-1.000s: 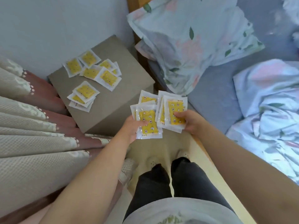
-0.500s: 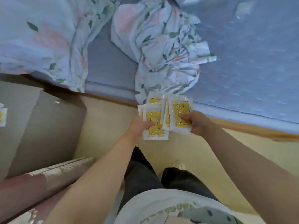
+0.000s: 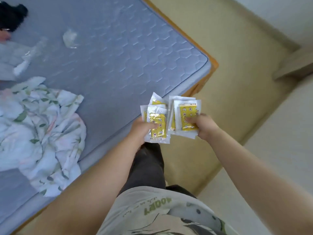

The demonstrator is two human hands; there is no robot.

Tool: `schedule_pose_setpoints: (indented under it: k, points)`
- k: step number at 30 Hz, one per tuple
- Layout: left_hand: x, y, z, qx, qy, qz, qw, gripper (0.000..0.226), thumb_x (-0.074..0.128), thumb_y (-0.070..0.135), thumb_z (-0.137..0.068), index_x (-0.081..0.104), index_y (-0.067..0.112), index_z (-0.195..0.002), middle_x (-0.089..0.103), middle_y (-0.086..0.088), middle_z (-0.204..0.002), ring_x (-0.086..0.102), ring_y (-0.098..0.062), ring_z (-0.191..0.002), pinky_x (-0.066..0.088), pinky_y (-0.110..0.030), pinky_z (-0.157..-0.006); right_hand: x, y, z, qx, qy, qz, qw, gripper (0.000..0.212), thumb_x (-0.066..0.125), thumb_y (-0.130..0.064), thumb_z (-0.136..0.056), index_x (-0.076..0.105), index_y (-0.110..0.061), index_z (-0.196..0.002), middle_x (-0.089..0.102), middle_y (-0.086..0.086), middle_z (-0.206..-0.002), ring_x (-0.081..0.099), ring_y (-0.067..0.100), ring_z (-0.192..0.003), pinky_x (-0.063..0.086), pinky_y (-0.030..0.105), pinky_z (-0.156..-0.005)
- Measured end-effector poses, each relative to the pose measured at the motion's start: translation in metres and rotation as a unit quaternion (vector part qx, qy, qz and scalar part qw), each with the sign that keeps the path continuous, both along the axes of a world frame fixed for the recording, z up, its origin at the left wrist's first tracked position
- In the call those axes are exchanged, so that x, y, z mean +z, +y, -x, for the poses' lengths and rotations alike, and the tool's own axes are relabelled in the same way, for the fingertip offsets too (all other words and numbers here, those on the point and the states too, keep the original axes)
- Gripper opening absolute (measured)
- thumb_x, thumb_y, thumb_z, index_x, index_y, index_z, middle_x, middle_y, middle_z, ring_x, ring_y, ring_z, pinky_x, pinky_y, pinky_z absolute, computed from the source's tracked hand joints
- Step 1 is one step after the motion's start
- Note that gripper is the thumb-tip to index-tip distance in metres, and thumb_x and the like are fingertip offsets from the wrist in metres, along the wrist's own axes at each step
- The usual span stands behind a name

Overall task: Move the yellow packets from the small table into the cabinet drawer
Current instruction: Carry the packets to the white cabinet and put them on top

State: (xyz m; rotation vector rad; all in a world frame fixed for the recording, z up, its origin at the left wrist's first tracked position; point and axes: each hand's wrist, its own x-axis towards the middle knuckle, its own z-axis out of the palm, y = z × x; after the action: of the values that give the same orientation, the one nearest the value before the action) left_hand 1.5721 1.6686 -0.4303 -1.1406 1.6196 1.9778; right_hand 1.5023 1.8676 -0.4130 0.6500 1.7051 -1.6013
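My left hand (image 3: 141,131) grips a fanned bunch of yellow packets (image 3: 156,121) in clear white-edged wrappers, thumb on the front one. Just to its right, my right hand (image 3: 204,128) pinches a second bunch of yellow packets (image 3: 186,114), thumb pressed on the top packet. Both bunches are held side by side in front of my body, above the bed's edge and the floor. Neither the small table nor the cabinet drawer is in view.
A bed with a grey-blue quilted mattress (image 3: 110,61) and wooden frame (image 3: 212,65) fills the left. A crumpled floral sheet (image 3: 39,129) lies on it. Beige floor (image 3: 228,92) runs to the right, with a pale ledge (image 3: 294,65) by the wall.
The view has swung right, away from the small table and pillow, along the bed to its corner. Both hands keep the same hold on their packets.
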Motion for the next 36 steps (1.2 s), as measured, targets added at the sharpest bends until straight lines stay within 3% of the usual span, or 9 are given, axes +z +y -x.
schedule_pose_setpoints:
  k: [6,10,14,17,20,24,28,33,36]
  points:
    - [-0.003,0.061,0.174,-0.142,0.02,0.026,0.989,0.032,0.071,-0.011,-0.075,0.06,0.019,-0.084,0.07,-0.002,-0.084,0.067,-0.016,-0.073,0.056,-0.031,-0.061,0.004,0.066,0.109,-0.151,0.017,-0.073,0.986,0.015,0.065,0.005,-0.081,0.063,-0.009,-0.08,0.069,0.011,-0.09,0.067,0.032,-0.09,0.053,0.047,-0.089]
    - [0.003,0.102,0.275,-0.241,0.032,0.025,0.97,0.032,0.071,-0.013,-0.071,0.066,0.014,-0.088,0.072,-0.008,-0.091,0.069,-0.028,-0.084,0.056,-0.046,-0.082,0.017,0.11,0.172,-0.215,0.03,-0.102,0.971,0.017,0.066,0.003,-0.08,0.064,-0.014,-0.078,0.07,0.007,-0.09,0.068,0.029,-0.092,0.053,0.043,-0.09]
    - [0.012,0.159,0.351,-0.303,0.038,0.033,0.952,0.032,0.068,-0.014,-0.073,0.067,0.008,-0.095,0.07,-0.008,-0.092,0.068,-0.025,-0.082,0.055,-0.041,-0.083,0.024,0.162,0.22,-0.275,0.034,-0.113,0.954,0.017,0.068,0.001,-0.08,0.064,-0.016,-0.08,0.071,0.005,-0.09,0.069,0.027,-0.09,0.054,0.044,-0.089]
    - [0.006,0.212,0.402,-0.332,0.033,0.069,0.94,0.037,0.079,0.003,-0.061,0.067,0.013,-0.095,0.072,-0.005,-0.095,0.069,-0.025,-0.09,0.055,-0.044,-0.086,0.024,0.208,0.256,-0.288,0.05,-0.142,0.946,0.015,0.068,-0.004,-0.083,0.064,-0.019,-0.083,0.07,0.002,-0.094,0.068,0.023,-0.091,0.054,0.041,-0.088]
    - [-0.006,0.273,0.454,-0.377,0.037,0.119,0.918,0.056,0.08,0.015,-0.056,0.063,0.008,-0.109,0.068,-0.006,-0.104,0.066,-0.025,-0.093,0.055,-0.039,-0.082,0.02,0.261,0.303,-0.275,0.069,-0.167,0.944,0.017,0.066,-0.004,-0.084,0.064,-0.021,-0.082,0.069,0.001,-0.092,0.068,0.021,-0.088,0.056,0.037,-0.082]
    - [-0.01,0.352,0.526,-0.4,0.06,0.191,0.894,0.029,0.078,0.013,-0.062,0.065,0.014,-0.088,0.071,-0.003,-0.087,0.068,-0.023,-0.081,0.056,-0.036,-0.073,0.015,0.339,0.387,-0.211,0.096,-0.233,0.945,0.006,0.064,-0.007,-0.083,0.066,-0.012,-0.08,0.065,-0.001,-0.077,0.063,0.015,-0.07,0.05,0.023,-0.06]
    - [0.002,0.403,0.588,-0.398,0.076,0.233,0.884,0.017,0.071,0.004,-0.071,0.06,0.015,-0.078,0.066,-0.002,-0.078,0.064,-0.023,-0.072,0.05,-0.026,-0.061,0.016,0.395,0.466,-0.134,0.109,-0.287,0.942,0.011,0.062,-0.013,-0.081,0.065,-0.003,-0.084,0.062,-0.001,-0.07,0.057,0.016,-0.062,0.046,0.023,-0.052]
    - [0.013,0.401,0.662,-0.329,0.061,0.279,0.9,0.017,0.067,0.003,-0.072,0.065,0.012,-0.085,0.068,-0.004,-0.081,0.066,-0.025,-0.078,0.055,-0.034,-0.07,0.016,0.406,0.566,-0.017,0.128,-0.327,0.936,0.008,0.058,-0.013,-0.078,0.054,-0.014,-0.071,0.056,-0.003,-0.064,0.051,0.017,-0.058,0.042,0.024,-0.049]
    - [0.009,0.377,0.71,-0.288,0.042,0.276,0.916,0.017,0.067,0.004,-0.075,0.065,0.01,-0.091,0.068,-0.003,-0.083,0.064,-0.022,-0.075,0.049,-0.025,-0.059,0.01,0.386,0.631,0.077,0.144,-0.332,0.929,0.014,0.057,-0.012,-0.078,0.049,-0.019,-0.069,0.054,-0.005,-0.062,0.052,0.017,-0.059,0.041,0.023,-0.048]
